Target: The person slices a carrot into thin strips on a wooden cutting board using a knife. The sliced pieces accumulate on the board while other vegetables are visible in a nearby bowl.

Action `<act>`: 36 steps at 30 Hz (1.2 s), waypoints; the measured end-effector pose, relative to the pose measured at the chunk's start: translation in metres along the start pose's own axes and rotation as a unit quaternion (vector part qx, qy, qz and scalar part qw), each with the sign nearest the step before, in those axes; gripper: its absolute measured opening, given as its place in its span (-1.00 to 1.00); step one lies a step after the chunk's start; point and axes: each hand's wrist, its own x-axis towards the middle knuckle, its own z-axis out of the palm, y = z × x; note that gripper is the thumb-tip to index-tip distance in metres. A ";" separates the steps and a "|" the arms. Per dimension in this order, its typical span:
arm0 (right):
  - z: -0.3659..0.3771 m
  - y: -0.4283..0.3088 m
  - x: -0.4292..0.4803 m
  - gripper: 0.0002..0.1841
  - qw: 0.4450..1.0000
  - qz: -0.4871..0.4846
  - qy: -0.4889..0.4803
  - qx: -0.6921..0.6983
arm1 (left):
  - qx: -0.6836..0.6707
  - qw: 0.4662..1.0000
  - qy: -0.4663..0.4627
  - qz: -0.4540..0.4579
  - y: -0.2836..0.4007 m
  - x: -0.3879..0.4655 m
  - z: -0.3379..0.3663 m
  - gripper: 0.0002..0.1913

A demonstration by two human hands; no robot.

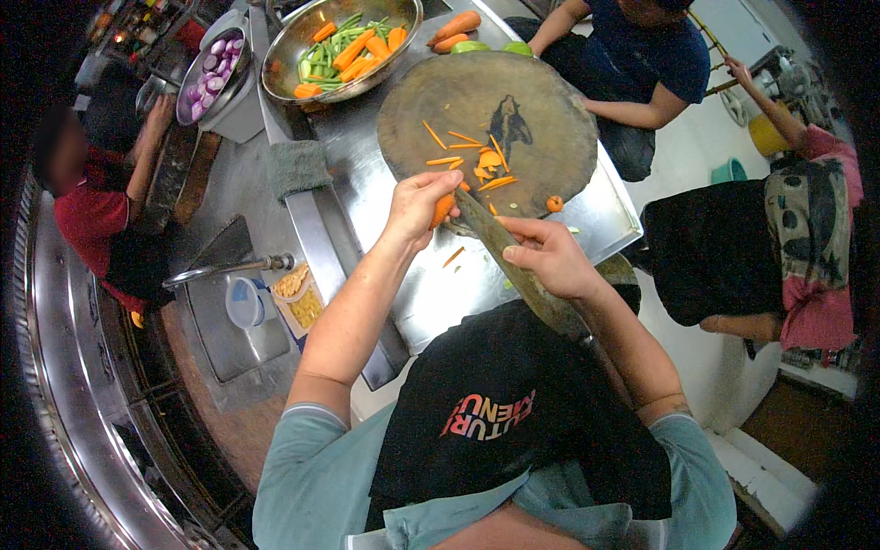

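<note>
My left hand (419, 206) grips a carrot (441, 212), which is mostly covered by the fingers. Pinched by its blade in my right hand (550, 251) is a large knife (512, 271); its tip meets the carrot and its handle end points back toward my apron. Both hands are over the near edge of a round wooden chopping block (433, 96). On the block lie thin carrot strips (498, 183), some curved orange slices (489, 159) and, at the right rim, a carrot end (555, 203). Another strip (454, 256) has landed on the steel table (426, 302).
Beyond the block are a steel bowl (273, 69) of cut carrots and green vegetables, and whole carrots (457, 29). A bowl of purple onions (184, 110) stands left, near a sink tap (227, 270) and a grey cloth (299, 168). Several people work around the table.
</note>
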 end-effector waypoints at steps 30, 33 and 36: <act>-0.013 -0.022 -0.011 -0.52 0.954 -0.076 0.153 -0.247 | -0.008 0.994 -0.102 0.050 0.006 0.001 -0.005 -0.50; -0.012 -0.025 -0.011 -0.51 0.985 -0.045 0.144 -0.086 | -0.083 0.986 -0.143 -0.002 0.010 0.001 -0.010 -0.52; -0.009 -0.022 -0.006 -0.50 0.997 -0.022 0.072 0.028 | -0.105 0.981 -0.161 -0.002 0.010 0.003 -0.012 -0.53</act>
